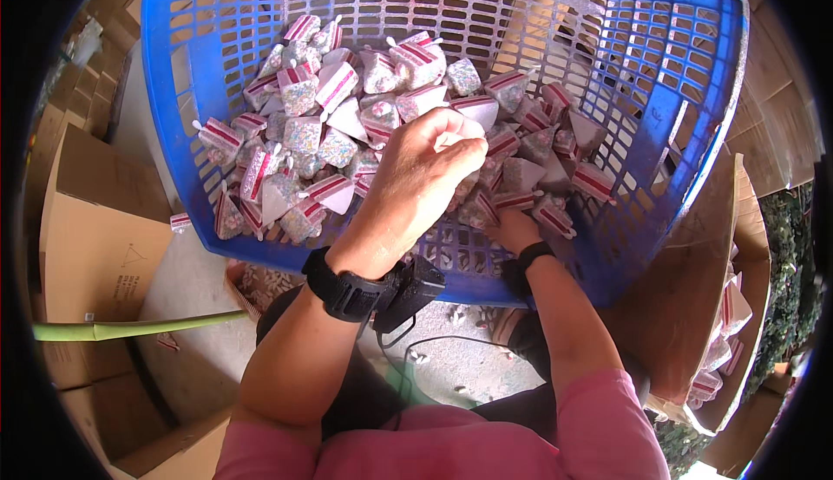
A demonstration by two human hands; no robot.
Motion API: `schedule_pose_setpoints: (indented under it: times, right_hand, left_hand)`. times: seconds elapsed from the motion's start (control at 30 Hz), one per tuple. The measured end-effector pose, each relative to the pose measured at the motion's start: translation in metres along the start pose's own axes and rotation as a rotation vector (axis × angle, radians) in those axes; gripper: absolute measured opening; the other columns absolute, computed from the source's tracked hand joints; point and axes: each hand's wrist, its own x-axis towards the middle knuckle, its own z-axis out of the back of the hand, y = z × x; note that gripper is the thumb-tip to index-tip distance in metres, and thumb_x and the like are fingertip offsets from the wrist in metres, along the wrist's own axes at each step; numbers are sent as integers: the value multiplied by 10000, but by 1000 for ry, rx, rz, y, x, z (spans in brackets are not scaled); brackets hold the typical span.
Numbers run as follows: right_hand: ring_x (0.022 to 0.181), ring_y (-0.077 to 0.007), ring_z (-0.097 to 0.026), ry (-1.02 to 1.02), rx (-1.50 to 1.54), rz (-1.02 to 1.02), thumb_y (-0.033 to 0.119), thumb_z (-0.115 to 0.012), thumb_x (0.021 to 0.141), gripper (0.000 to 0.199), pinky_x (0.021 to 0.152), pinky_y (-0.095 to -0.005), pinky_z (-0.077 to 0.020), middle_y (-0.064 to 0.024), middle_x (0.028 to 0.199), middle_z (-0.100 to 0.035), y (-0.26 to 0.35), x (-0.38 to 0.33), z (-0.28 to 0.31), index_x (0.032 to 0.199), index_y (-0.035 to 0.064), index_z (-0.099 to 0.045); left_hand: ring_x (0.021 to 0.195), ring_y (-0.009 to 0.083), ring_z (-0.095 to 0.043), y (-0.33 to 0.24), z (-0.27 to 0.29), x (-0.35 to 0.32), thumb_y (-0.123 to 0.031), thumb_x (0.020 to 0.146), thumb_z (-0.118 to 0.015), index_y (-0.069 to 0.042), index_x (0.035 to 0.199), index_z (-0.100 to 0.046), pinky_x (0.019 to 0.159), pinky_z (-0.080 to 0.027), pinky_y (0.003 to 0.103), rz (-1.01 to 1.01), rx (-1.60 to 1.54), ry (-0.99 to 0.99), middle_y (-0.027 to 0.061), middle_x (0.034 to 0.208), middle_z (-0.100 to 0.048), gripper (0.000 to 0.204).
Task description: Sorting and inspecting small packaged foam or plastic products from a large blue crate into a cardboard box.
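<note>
A person looks down into a blue slotted plastic basket (173, 90) that fills the upper half of the frame, tilted toward them. Its floor is heaped with small wedge-shaped packets (334, 85) — white with speckles and red-and-pink striped edges, some with thin white sticks poking out. The left hand (421, 176), in the centre of the frame, is curled closed around a packet or two at the top of the heap; a black wrist strap sits below it. The right hand (514, 228), lower and just right of centre, lies among the packets near the basket's front edge, its fingers hidden, so its grip cannot be told. Pink sleeves show at the bottom. Cardboard boxes (95, 246) stand at the left; at the lower right an open carton (685, 306) holds more of the same packets. The step in hand looks like gathering packets from the basket — next, a firm lift clear of the heap without spilling neighbours.
</note>
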Motion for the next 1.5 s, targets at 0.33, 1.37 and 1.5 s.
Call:
schedule_pose_setpoints:
  times: [0.33, 1.37, 1.5]
  right_hand:
    - [830, -366, -584, -58, 2, 86, 208, -547, 716, 240, 730, -427, -472, -198, 862, -611, -14, -17, 3, 838, 10, -607]
    - [884, -261, -570, 116, 508, 512, 213, -629, 733, 325, 776, -335, -443, -141, 927, -597, 46, -62, 41, 983, 15, -569]
    - [977, -342, -526, -24, 529, 213, 204, -616, 718, 378, 815, -382, -431, -192, 1058, -543, 38, -29, 32, 1045, 32, -536]
  left_hand:
    - [785, 68, -522, 8, -12, 6, -262, 816, -552, -61, 928, -569, 692, -406, 225, -33, 121, 93, -12, 833, -544, 231]
    - [756, 111, -575, 22, 45, 13, -218, 786, -616, -26, 894, -614, 672, -437, 247, -32, -149, -148, 37, 812, -604, 220]
    - [757, 98, -560, 12, 39, 17, -124, 824, -537, -27, 912, -580, 694, -435, 234, -100, -113, -129, 22, 790, -586, 137]
